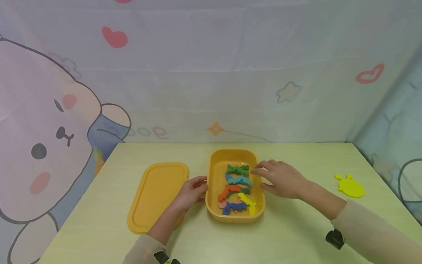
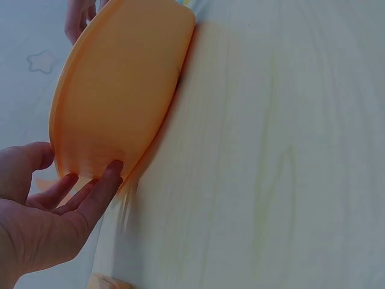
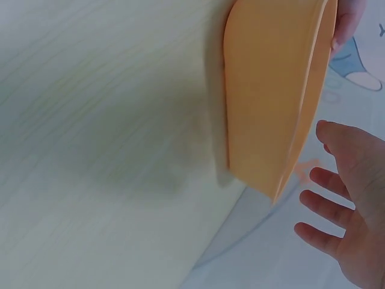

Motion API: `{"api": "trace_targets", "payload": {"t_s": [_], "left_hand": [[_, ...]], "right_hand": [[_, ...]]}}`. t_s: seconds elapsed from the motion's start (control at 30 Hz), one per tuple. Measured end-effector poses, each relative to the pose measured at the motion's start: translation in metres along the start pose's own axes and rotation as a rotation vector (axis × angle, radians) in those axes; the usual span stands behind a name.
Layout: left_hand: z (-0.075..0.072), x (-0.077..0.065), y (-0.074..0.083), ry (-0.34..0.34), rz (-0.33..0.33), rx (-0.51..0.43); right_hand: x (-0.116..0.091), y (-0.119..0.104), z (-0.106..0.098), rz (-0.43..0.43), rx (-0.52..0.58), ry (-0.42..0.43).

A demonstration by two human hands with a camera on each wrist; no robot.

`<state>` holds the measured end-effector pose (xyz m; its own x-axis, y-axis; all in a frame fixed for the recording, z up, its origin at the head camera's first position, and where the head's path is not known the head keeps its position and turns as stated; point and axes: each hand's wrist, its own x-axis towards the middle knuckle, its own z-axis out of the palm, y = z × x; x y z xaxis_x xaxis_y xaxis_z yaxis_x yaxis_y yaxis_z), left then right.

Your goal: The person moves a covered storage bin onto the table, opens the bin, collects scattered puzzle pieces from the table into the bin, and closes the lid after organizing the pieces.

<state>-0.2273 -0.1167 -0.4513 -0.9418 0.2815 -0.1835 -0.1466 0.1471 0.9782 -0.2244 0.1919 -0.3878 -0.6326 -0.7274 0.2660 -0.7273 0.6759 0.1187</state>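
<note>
An orange-yellow plastic box (image 1: pixel 235 219) stands on the table with several animal-shaped pieces inside, among them a green piece (image 1: pixel 238 169), a light blue piece (image 1: pixel 240 180), an orange-red piece (image 1: pixel 228 191), a dark blue piece (image 1: pixel 234 207) and a yellow piece (image 1: pixel 248 204). At its left side my left hand (image 1: pixel 192 190) touches the outer wall with its fingertips, the thumb by the rim; the left wrist view shows the fingers (image 2: pixel 99 191) extended. Over the right rim my right hand (image 1: pixel 281 179) hovers with spread fingers, holding nothing. In the right wrist view it is apart from the box.
Left of the box lies a flat yellow lid (image 1: pixel 158 196), partly behind the left forearm. A bright yellow animal-shaped piece (image 1: pixel 351 187) lies at the table's right side. Behind the table (image 1: pixel 280 238) hangs a printed cloth (image 1: pixel 204 73).
</note>
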Motion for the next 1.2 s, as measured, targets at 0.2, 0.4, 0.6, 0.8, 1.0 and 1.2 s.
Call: {"api": "trace_targets", "payload": {"t_s": [0.2, 0.4, 0.6, 0.8, 1.0, 1.2], "left_hand": [[0.000, -0.001, 0.001, -0.003, 0.002, 0.002], [0.000, 0.000, 0.000, -0.008, 0.006, -0.002], [0.000, 0.000, 0.000, -0.008, 0.015, -0.011], [-0.001, 0.000, 0.000, -0.017, 0.021, -0.005], [0.000, 0.001, -0.001, -0.008, 0.017, -0.005], [0.000, 0.000, 0.000, -0.004, 0.026, -0.017]], "right_hand": [[-0.013, 0.020, -0.004, 0.063, -0.001, 0.021], [-0.029, 0.048, -0.008, 0.149, 0.003, 0.022], [-0.049, 0.069, -0.010, 0.215, -0.008, 0.010], [-0.068, 0.086, -0.015, 0.294, -0.014, 0.002], [-0.085, 0.103, -0.020, 0.381, -0.012, -0.034], [-0.107, 0.119, -0.020, 0.440, 0.002, -0.050]]}}
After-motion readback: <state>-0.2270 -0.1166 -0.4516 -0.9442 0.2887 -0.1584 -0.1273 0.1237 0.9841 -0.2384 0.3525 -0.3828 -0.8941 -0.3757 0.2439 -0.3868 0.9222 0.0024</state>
